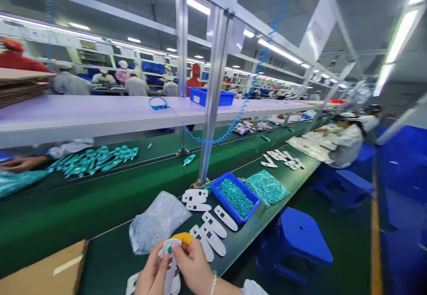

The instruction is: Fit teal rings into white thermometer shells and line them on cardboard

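1. White casing (171, 273): held between both hands near the bench's front edge, broad end up; a small teal piece (168, 249) shows at that end.
2. Left hand (151, 272): fingers closed on the casing's side, thumb near the teal piece.
3. Right hand (195, 264): nearly closed, thumb and fingers pinching the casing's broad end; a yellow finger cover (184, 237) lies behind it.
4. Handling, as judged: the left grip is best kept steady, with light, even right-thumb pressure and the teal piece square to the casing; tilting could make it slip or mark the shell.
5. Loose white casings (213, 240): on the bench beyond the right hand.
6. Blue tray (250, 214): holds more teal pieces, beside a filled clear bag (268, 187).
7. Plastic wrap (160, 219): beyond the left hand, on the green bench (110, 259).
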